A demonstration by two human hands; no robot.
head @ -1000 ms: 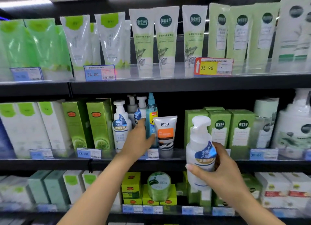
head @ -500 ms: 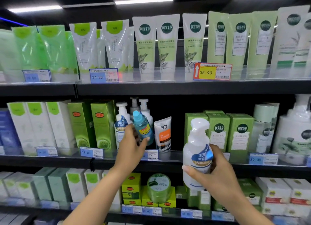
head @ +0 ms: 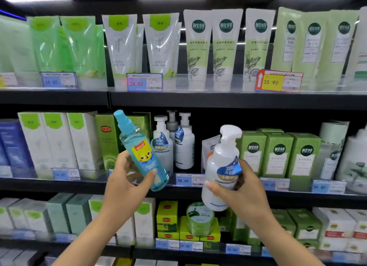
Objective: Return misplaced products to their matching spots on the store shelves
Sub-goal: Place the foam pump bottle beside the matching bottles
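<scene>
My left hand [head: 127, 178] grips a clear blue spray bottle [head: 139, 148] with a yellow cartoon label, tilted with its cap up and to the left, held out in front of the middle shelf. My right hand [head: 238, 188] holds a white foam pump bottle [head: 222, 166] with a blue label, upright, in front of the same shelf. Behind and between the two hands, three matching white pump bottles [head: 182, 144] stand in a group on the middle shelf [head: 190, 186]. A white and orange tube [head: 209, 146] stands partly hidden behind the held pump bottle.
Green boxes [head: 276, 152] stand right of the tube, green and white boxes [head: 59, 140] to the left. The top shelf carries rows of upright tubes [head: 224, 45] and pouches. The bottom shelf holds yellow-green boxes [head: 166, 216] and a green jar [head: 200, 216]. Price tags line the shelf edges.
My left hand has pulled the blue spray bottle off the middle shelf, out and to the left, tilting it. The right hand keeps the white pump bottle, now a little higher.
</scene>
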